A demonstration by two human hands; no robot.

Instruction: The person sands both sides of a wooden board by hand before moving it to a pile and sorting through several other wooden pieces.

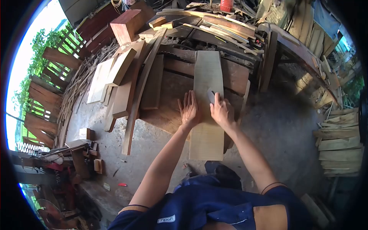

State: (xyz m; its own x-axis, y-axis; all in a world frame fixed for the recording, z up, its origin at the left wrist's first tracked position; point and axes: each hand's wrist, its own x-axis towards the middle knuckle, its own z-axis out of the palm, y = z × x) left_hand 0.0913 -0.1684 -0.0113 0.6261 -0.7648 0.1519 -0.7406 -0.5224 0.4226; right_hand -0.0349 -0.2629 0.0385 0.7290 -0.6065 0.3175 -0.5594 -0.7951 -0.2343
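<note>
A long pale wooden board (207,142) lies lengthwise in front of me on a brown wooden bench (174,86), its near end sticking out past the bench edge. My left hand (189,111) rests at the board's left edge with the fingers stretched out, holding nothing. Over the right half of the board, my right hand (222,112) is closed around a small flat dark-grey scraper (211,96). The scraper's blade points up and left against the board's face; its handle is hidden in my fingers.
Several planks and beams (126,94) lean at the left of the bench. Thin wood strips (226,30) and a red container (226,5) lie at the back. Cut boards are stacked (341,142) on the right. Wood offcuts (86,133) sit on the concrete floor.
</note>
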